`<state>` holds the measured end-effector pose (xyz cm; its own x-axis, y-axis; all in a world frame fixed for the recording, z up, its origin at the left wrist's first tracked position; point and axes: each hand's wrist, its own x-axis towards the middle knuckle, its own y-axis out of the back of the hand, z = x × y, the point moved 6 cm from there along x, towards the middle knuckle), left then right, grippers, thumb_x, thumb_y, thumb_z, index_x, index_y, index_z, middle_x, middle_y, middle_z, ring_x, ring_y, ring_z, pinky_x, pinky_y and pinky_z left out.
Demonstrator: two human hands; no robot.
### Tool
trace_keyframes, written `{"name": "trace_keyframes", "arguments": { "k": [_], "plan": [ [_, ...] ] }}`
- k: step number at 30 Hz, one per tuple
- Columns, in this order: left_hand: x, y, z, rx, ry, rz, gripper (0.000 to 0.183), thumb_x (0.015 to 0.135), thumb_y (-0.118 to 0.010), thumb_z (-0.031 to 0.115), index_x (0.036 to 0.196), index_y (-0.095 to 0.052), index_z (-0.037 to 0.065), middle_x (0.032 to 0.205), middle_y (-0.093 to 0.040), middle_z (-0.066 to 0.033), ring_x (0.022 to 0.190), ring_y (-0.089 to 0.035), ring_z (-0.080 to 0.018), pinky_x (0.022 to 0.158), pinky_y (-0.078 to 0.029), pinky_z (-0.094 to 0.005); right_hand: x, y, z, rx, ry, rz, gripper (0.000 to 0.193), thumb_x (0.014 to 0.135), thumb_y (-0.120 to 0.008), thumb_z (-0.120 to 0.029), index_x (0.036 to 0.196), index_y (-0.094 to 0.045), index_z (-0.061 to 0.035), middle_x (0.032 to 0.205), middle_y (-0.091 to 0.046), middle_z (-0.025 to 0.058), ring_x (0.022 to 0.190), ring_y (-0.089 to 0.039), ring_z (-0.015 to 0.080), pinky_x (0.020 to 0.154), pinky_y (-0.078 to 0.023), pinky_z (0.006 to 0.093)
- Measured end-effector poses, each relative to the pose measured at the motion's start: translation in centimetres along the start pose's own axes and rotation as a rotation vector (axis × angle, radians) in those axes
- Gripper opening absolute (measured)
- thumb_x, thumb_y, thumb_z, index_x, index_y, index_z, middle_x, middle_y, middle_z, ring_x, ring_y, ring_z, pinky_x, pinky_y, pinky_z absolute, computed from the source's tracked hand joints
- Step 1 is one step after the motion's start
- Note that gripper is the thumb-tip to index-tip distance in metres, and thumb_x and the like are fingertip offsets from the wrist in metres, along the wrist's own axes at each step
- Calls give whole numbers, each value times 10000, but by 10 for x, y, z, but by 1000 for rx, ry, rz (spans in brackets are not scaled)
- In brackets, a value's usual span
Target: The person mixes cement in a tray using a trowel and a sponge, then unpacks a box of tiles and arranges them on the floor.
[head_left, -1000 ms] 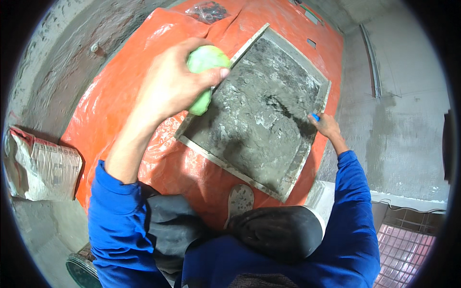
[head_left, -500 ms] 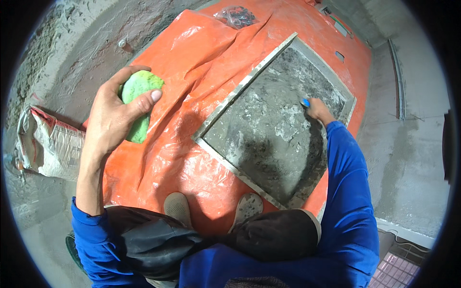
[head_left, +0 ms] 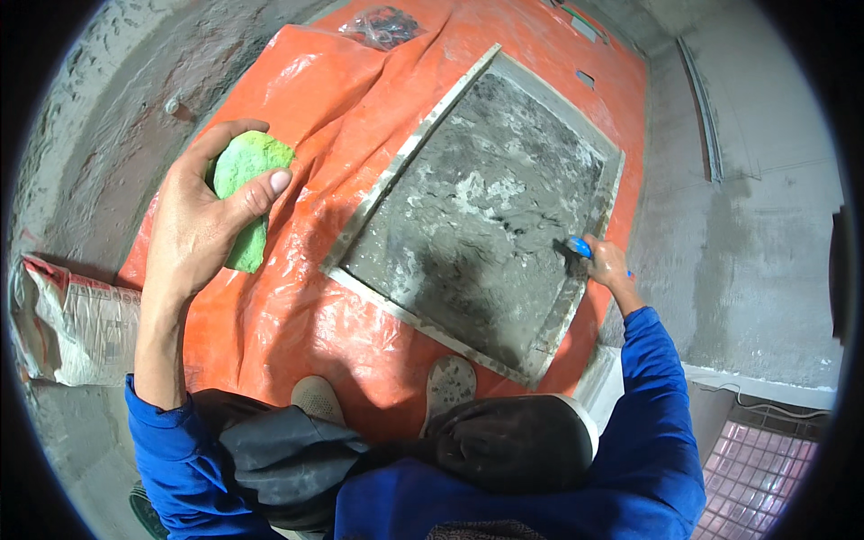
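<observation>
A green sponge (head_left: 247,171) is gripped in my left hand (head_left: 193,211), raised over the left side of the orange sheet, with the thumb across its front. My right hand (head_left: 610,264) is closed around a blue-handled trowel (head_left: 579,246) at the right side of the tray. The trowel's blade is hard to make out against the wet grey mortar (head_left: 477,234). This mortar fills a shallow rectangular tray (head_left: 418,324) with pale raised edges; its surface is rough and ridged near the trowel, smoother toward the left.
The orange plastic sheet (head_left: 270,297) lies wrinkled under the tray. A torn sack (head_left: 90,328) leans at the left by a rough wall. A clear plastic bag (head_left: 385,27) rests at the far end. My shoes (head_left: 450,387) stand just before the tray, and a grid (head_left: 760,472) shows at lower right.
My right hand has drawn the trowel nearer to me, toward the tray's right edge. My left hand still holds the sponge at about the same height. The whole view has shifted slightly.
</observation>
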<state>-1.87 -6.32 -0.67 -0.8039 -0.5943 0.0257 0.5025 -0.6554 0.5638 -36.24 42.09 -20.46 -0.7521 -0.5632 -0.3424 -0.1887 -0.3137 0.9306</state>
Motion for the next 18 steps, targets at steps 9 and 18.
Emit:
{"name": "trace_keyframes", "arguments": {
  "k": [9, 18],
  "plan": [
    [-30, 41, -8, -48, 82, 82, 550, 803, -804, 314, 1206, -625, -15, 843, -630, -47, 739, -591, -114, 686, -501, -283, 106, -44, 39, 181, -291, 115, 304, 732, -655, -136, 1019, -664, -33, 981, -695, 259, 973, -667, 432, 835, -517, 483],
    [-10, -7, 29, -69, -165, 26, 495, 801, -779, 300, 1156, -639, -14, 867, -681, -110, 781, -664, -180, 732, -530, -334, 14, -33, -124, 211, 56, -31, 335, 770, -672, -150, 1058, -570, -14, 926, -669, 297, 918, -652, 477, 818, -517, 524]
  ]
}}
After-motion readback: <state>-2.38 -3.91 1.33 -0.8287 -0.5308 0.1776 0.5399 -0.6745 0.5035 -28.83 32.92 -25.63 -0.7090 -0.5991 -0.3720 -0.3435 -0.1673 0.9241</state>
